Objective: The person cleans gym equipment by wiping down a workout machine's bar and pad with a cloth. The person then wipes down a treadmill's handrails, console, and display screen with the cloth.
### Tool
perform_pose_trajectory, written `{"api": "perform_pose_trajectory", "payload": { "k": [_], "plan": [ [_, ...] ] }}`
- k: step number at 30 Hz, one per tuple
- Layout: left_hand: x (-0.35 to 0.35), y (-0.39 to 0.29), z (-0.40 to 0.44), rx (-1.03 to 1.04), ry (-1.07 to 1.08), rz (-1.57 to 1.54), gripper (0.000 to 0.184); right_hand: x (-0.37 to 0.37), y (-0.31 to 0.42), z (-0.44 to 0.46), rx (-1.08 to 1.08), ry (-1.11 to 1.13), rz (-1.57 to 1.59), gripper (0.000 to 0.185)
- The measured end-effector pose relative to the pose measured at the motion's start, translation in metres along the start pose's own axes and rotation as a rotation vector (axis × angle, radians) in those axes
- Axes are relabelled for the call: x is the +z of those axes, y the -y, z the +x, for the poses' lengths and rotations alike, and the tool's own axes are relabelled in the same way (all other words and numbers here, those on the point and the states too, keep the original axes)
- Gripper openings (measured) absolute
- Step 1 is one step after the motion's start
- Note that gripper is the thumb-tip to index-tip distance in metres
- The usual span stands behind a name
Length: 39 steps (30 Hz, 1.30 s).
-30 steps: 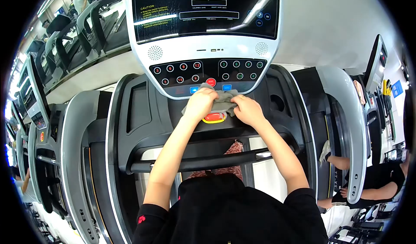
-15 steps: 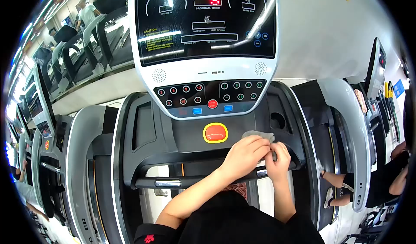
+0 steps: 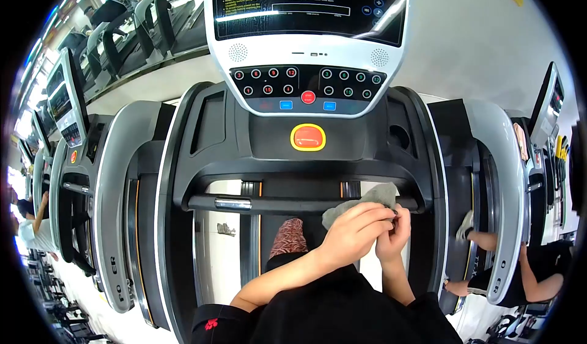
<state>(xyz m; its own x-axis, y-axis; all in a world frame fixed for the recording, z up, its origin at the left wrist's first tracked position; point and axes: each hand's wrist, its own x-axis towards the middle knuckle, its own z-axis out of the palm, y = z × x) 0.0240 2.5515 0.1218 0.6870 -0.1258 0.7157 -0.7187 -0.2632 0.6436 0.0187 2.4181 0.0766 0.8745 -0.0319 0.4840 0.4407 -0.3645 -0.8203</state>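
A grey cloth (image 3: 382,194) is bunched up between my two hands, just above the right part of the treadmill's black handlebar (image 3: 287,206). My left hand (image 3: 354,231) reaches across from the left, its curled fingers closed on the cloth. Close beside it, my right hand (image 3: 394,235) pinches the cloth's near edge, and the fingertips of both hands meet there. Part of the cloth is hidden behind my fingers. Beyond the hands are the red stop button (image 3: 308,137) with its yellow ring and the treadmill console (image 3: 309,75) with its numbered keys.
Other treadmills stand to the left (image 3: 116,161) and right (image 3: 495,154). A person in dark clothing (image 3: 547,274) is at the right, another person (image 3: 40,231) at the far left. Below the handlebar, a crumpled scrap (image 3: 226,229) lies on a pale surface.
My view has tilted down, so the console sits higher. My hands have come back from the console tray towards me, and more of the grey cloth shows. A patterned trouser leg has come into view.
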Motion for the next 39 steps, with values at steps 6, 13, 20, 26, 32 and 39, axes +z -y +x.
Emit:
{"api": "perform_pose_trajectory", "payload": {
  "k": [6, 13, 20, 26, 32, 39],
  "plan": [
    [0.026, -0.028, -0.024, -0.046, 0.007, -0.01, 0.023, -0.029, -0.004, -0.037, 0.108, -0.027, 0.031, 0.024],
    [0.033, -0.035, -0.03, -0.046, 0.002, 0.021, 0.018, -0.039, 0.003, -0.039, 0.085, 0.002, 0.033, 0.021],
    [0.037, 0.036, -0.006, -0.03, 0.009, 0.397, 0.025, 0.017, -0.046, 0.018, -0.088, -0.024, -0.174, 0.032],
    [0.039, 0.132, -0.037, -0.238, 0.319, 1.015, 0.041, 0.075, -0.091, 0.048, -0.106, 0.377, -0.833, 0.045],
    [0.035, 0.151, -0.014, -0.23, 0.481, 1.123, 0.045, 0.082, -0.099, 0.069, -0.167, 0.407, -0.908, 0.048],
    [0.039, 0.172, 0.002, -0.232, 0.501, 1.108, 0.044, 0.083, -0.104, 0.086, -0.139, 0.461, -0.968, 0.05]
  ]
}}
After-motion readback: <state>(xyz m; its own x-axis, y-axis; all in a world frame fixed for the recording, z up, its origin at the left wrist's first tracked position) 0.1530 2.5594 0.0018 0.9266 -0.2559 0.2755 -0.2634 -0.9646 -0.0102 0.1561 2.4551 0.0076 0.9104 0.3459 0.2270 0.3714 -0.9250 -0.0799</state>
